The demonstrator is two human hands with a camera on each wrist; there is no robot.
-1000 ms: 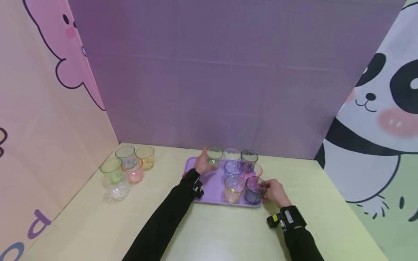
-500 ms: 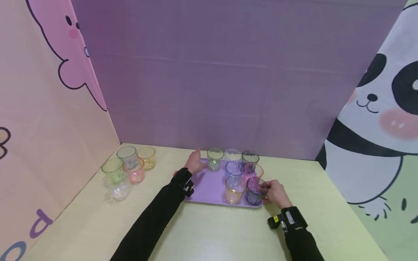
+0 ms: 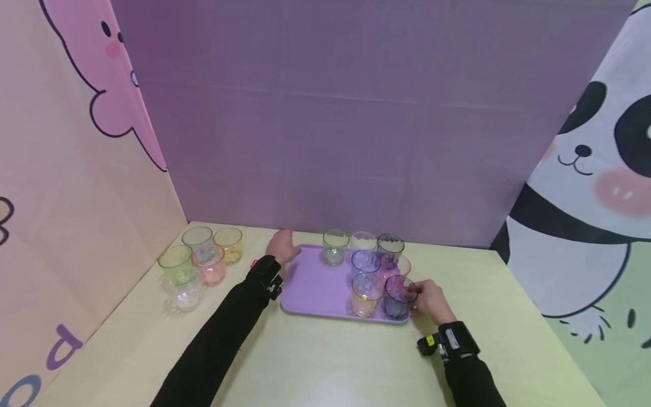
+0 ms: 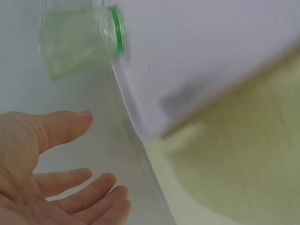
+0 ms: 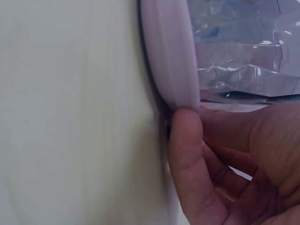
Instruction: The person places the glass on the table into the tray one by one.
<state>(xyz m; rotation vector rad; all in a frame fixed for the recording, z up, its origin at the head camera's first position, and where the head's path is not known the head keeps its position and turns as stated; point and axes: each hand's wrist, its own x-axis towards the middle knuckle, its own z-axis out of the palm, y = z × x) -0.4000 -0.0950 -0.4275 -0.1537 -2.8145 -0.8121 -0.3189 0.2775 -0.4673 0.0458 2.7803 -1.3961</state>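
Tray [image 3: 315, 285] edge pinched by right hand [image 3: 429, 302]; left hand [image 3: 281, 246] open

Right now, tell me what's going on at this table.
A person is working with coloured glass cups. The right hand grips the dark purple cup at the near right corner of the purple tray, which carries seven cups. The left hand is open beside the tray's far left corner. Five more cups stand at the left.
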